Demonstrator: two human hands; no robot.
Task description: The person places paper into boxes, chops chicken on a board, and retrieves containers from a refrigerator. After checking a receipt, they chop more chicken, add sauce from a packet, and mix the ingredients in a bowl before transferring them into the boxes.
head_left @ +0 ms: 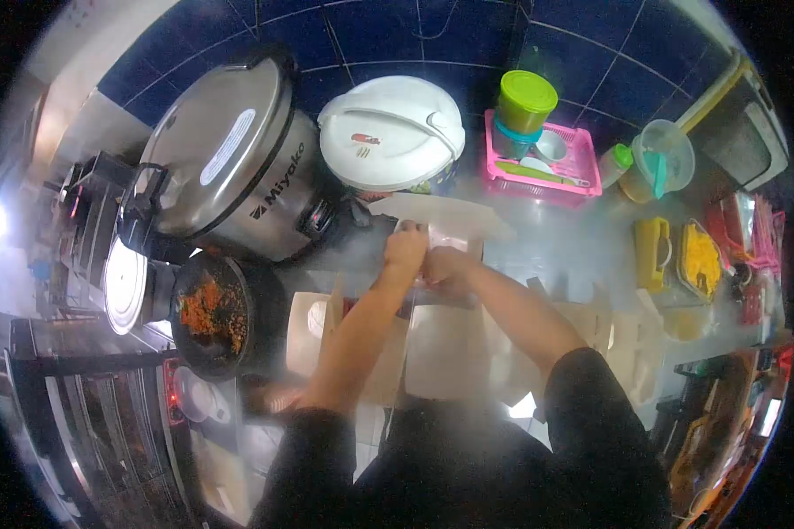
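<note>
My left hand (406, 249) is closed at the near-left side of an open paper food box (450, 214), whose lid stands up toward the wall. Right beside it, my right hand (450, 266) is curled closed over the same box. A small pale, pinkish thing (450, 242) shows just past my fingers; steam and my hands hide what they grip. Below my wrists lies the pale lid or flap of another paper box (445, 348). More open paper boxes stand at the left (307, 322) and at the right (640, 339) of my forearms.
A large steel rice cooker (265, 189) and a white-lidded container (393, 132) stand behind. At left is a dark pot (254, 304) with reddish food. A pink basket (547, 187), a yellow container (651, 251) and a tray of yellow food (700, 260) sit at right.
</note>
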